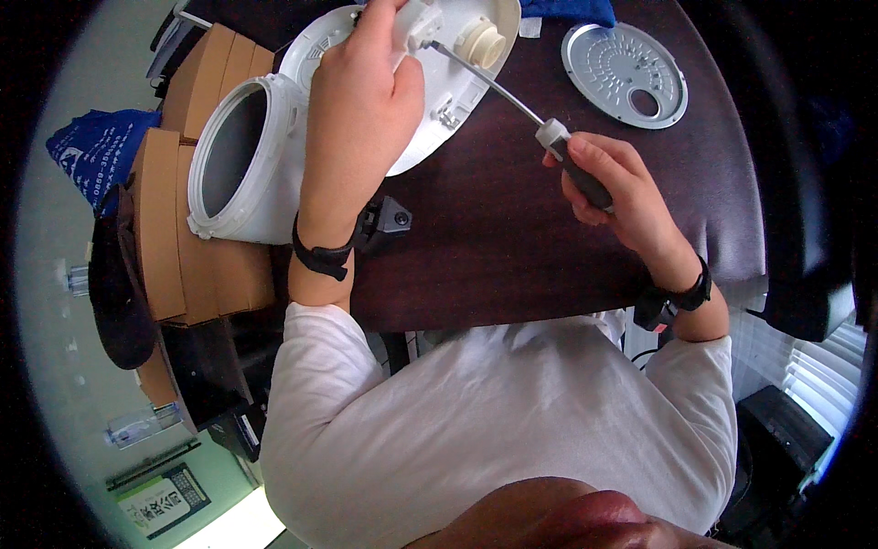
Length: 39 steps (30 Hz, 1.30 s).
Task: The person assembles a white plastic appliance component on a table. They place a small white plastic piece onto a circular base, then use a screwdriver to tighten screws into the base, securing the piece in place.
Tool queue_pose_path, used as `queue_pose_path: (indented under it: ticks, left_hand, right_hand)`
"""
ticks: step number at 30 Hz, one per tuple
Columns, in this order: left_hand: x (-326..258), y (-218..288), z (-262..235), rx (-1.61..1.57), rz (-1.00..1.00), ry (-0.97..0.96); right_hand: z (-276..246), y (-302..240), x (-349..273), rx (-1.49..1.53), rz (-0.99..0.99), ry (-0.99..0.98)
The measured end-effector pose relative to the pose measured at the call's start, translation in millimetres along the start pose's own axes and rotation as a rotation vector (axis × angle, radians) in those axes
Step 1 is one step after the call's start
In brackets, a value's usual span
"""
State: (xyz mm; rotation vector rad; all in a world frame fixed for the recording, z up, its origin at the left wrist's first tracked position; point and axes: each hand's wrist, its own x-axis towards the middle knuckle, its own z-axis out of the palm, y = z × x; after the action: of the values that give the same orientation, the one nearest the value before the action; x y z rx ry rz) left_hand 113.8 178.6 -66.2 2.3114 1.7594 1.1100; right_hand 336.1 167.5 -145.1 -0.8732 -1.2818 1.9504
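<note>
My right hand (613,188) is closed around the dark grey handle of a screwdriver (512,99). Its thin metal shaft slants up and to the left, and the tip meets a small white plastic part (419,26). My left hand (366,96) grips that part at the upper edge of the view, where some fingers are cut off. Beneath and beside this hand lies a white plastic housing shell (434,137) with a cream round fitting (482,44) on it. Left of my forearm a white drum-shaped body (274,206) shows a dark round opening.
A round grey metal plate (585,69) with a hole lies at the far right of the dark wooden table (494,238). Blue cloth (585,9) sits at the far edge. Cardboard boxes (165,229) and a blue bag (96,151) stand on the left.
</note>
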Motion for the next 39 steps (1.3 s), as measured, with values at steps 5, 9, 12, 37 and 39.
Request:
queue_pose_path:
  ticks: [5,9,12,37,39]
  left_hand:
    - [0.0,2.0,-0.1,0.002,-0.018,-0.003]
    - [-0.3,2.3,-0.3,-0.011,-0.03,-0.005]
    - [-0.2,3.0,0.1,-0.01,-0.024,-0.006]
    - [0.2,3.6,-0.2,0.013,-0.02,-0.006]
    - [-0.1,3.3,-0.3,0.018,-0.022,-0.004]
  right_hand:
    - [0.8,-1.3,-0.3,-0.002,0.007,0.017]
    - [0.2,-2.8,-0.6,0.008,0.018,0.011]
    - [-1.0,-2.4,-0.5,0.021,0.013,-0.002]
    - [2.0,0.2,-1.2,0.012,-0.007,0.013]
    - [2.8,0.5,-1.0,-0.001,-0.01,0.018]
